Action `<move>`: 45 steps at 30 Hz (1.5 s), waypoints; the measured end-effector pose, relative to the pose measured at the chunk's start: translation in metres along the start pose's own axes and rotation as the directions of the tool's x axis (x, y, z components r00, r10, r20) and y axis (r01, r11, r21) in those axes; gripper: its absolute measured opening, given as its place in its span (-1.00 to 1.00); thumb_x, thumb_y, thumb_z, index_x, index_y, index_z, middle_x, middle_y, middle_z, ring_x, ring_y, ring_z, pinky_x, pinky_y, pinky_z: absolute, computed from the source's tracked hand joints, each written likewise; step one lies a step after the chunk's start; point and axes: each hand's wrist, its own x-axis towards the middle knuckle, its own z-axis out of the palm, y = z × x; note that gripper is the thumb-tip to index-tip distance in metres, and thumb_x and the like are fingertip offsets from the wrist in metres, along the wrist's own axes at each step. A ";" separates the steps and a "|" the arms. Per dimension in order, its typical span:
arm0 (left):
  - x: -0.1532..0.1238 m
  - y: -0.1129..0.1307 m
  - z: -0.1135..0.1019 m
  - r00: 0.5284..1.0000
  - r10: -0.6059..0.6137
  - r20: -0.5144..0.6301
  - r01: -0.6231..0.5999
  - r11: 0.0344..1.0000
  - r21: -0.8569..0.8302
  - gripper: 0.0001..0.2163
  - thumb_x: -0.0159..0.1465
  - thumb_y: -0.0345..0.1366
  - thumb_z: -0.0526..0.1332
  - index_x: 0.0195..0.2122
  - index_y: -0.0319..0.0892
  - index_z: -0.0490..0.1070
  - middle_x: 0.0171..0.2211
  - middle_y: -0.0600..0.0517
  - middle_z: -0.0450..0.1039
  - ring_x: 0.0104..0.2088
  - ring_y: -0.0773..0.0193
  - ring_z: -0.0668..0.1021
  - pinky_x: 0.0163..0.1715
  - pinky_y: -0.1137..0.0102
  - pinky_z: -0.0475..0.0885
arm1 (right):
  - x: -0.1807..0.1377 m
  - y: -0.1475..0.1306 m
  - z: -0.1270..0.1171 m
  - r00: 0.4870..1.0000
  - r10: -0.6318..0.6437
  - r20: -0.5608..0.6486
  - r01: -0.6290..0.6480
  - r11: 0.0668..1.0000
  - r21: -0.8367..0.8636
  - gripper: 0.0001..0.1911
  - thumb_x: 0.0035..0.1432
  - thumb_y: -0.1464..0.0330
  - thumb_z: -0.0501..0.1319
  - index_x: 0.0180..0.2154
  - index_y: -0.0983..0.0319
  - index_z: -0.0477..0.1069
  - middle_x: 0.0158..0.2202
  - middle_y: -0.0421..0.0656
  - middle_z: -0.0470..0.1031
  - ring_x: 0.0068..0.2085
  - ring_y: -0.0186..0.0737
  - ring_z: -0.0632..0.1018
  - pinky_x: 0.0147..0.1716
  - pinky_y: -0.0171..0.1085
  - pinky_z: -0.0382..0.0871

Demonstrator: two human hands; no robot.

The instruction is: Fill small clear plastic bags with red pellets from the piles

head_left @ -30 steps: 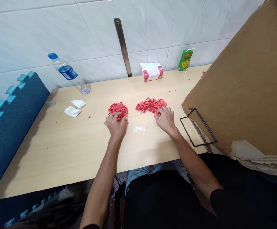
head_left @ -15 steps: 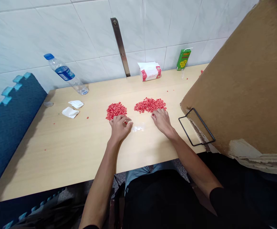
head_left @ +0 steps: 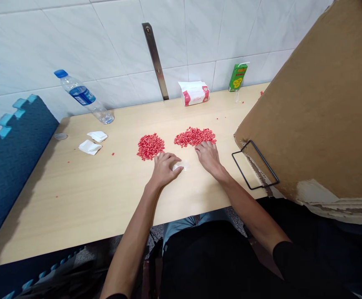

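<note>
Two piles of small red plastic pellets lie on the pale wood table (head_left: 75, 195): the left pile (head_left: 150, 146) and a wider right pile (head_left: 195, 136). My left hand (head_left: 165, 168) sits just below and right of the left pile, its fingertips against a small piece of clear plastic (head_left: 181, 165). My right hand (head_left: 208, 157) rests on the table at the lower edge of the right pile, its fingertips touching the pellets. Neither hand visibly holds pellets.
A large cardboard sheet (head_left: 308, 116) with a black wire frame (head_left: 254, 165) stands at right. A water bottle (head_left: 84, 96), tissue box (head_left: 193, 93), green drink carton (head_left: 238, 77) and white tissues (head_left: 90, 147) are on the table. A blue foam mat (head_left: 12, 166) stands at left.
My left hand has slid right and slightly down, away from the left pile and onto the clear plastic. My right hand has barely moved. The view has shifted slightly.
</note>
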 end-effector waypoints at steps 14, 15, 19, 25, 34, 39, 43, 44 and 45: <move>0.000 0.001 0.001 1.000 -0.012 0.002 0.012 1.000 -0.004 -0.78 0.16 -0.10 0.28 -0.21 -0.04 0.52 -0.16 0.00 0.50 -0.09 0.07 0.40 -0.09 0.14 0.18 | 0.003 0.002 0.005 1.000 0.007 -0.015 -0.006 0.997 0.075 -0.87 0.26 0.38 0.13 -0.23 0.24 0.45 -0.18 -0.05 0.51 -0.11 -0.04 0.40 -0.14 -0.13 0.17; 0.000 0.001 0.001 1.000 -0.010 -0.001 0.010 1.000 -0.005 -0.78 0.16 -0.10 0.28 -0.22 -0.04 0.52 -0.16 0.00 0.50 -0.09 0.07 0.40 -0.09 0.14 0.18 | 0.003 0.002 0.005 1.000 0.012 -0.013 -0.010 0.997 0.081 -0.87 0.26 0.39 0.13 -0.23 0.25 0.45 -0.18 -0.03 0.51 -0.11 -0.03 0.40 -0.14 -0.13 0.17; 0.000 0.000 0.001 0.999 -0.005 -0.047 0.004 1.000 -0.019 -0.81 0.19 -0.12 0.25 -0.23 -0.05 0.52 -0.19 0.00 0.51 -0.11 0.08 0.42 -0.09 0.13 0.18 | 0.003 0.002 0.004 0.997 0.043 -0.063 -0.029 0.977 0.212 -0.86 0.26 0.40 0.10 -0.27 0.26 0.44 -0.21 -0.01 0.50 -0.12 -0.04 0.40 -0.12 -0.11 0.19; 0.000 0.003 0.004 0.964 0.020 -0.266 -0.043 0.996 -0.079 -0.85 0.28 -0.19 0.19 -0.27 -0.11 0.50 -0.26 0.00 0.52 -0.19 0.16 0.46 -0.08 0.19 0.26 | 0.000 -0.010 0.002 0.990 0.120 0.072 -0.115 0.408 0.906 -0.73 0.24 0.14 0.10 -0.31 0.21 0.36 -0.52 -0.26 0.34 -0.51 -0.34 0.33 -0.51 -0.33 0.19; 0.000 0.023 0.007 0.956 -0.025 -0.294 -0.026 0.985 -0.168 -0.77 0.30 -0.13 0.15 -0.19 -0.12 0.50 -0.34 0.00 0.53 -0.27 0.21 0.51 -0.13 0.25 0.35 | -0.008 -0.033 0.004 0.968 -0.058 0.243 -0.238 0.075 0.968 -0.65 0.16 0.06 0.17 -0.41 0.22 0.32 -0.65 -0.33 0.32 -0.65 -0.45 0.26 -0.64 -0.41 0.11; 0.000 0.026 0.005 0.958 -0.102 -0.267 0.046 0.977 -0.208 -0.78 0.31 -0.18 0.11 -0.29 -0.10 0.53 -0.32 -0.01 0.56 -0.26 0.19 0.53 -0.12 0.22 0.38 | -0.009 -0.040 0.004 0.963 -0.068 0.262 -0.252 0.133 0.959 -0.63 0.14 0.02 0.16 -0.37 0.21 0.33 -0.62 -0.31 0.37 -0.63 -0.42 0.29 -0.61 -0.39 0.14; 0.003 0.011 -0.001 0.914 -0.211 -0.346 0.153 0.970 -0.186 -0.80 0.29 -0.18 0.13 -0.29 -0.11 0.52 -0.27 -0.01 0.56 -0.19 0.18 0.52 -0.06 0.21 0.38 | -0.005 -0.025 -0.005 0.967 0.250 0.052 -0.150 0.392 0.908 -0.65 0.23 0.06 0.07 -0.37 0.20 0.33 -0.55 -0.27 0.35 -0.51 -0.34 0.37 -0.49 -0.35 0.23; 0.004 0.005 -0.002 0.892 -0.250 -0.377 0.197 0.965 -0.174 -0.80 0.29 -0.18 0.14 -0.29 -0.11 0.52 -0.26 -0.01 0.55 -0.16 0.17 0.52 -0.04 0.20 0.36 | -0.003 -0.018 -0.007 0.950 0.310 -0.026 -0.146 0.518 0.843 -0.68 0.25 0.10 0.05 -0.35 0.20 0.34 -0.50 -0.24 0.38 -0.46 -0.31 0.40 -0.44 -0.33 0.24; 0.005 -0.002 -0.004 0.868 -0.285 -0.406 0.236 0.957 -0.167 -0.80 0.28 -0.18 0.14 -0.29 -0.11 0.52 -0.25 -0.02 0.54 -0.14 0.15 0.51 -0.01 0.18 0.35 | -0.002 -0.012 -0.009 0.942 0.326 -0.080 -0.159 0.644 0.748 -0.72 0.26 0.14 0.05 -0.32 0.20 0.36 -0.46 -0.22 0.41 -0.42 -0.28 0.42 -0.39 -0.30 0.25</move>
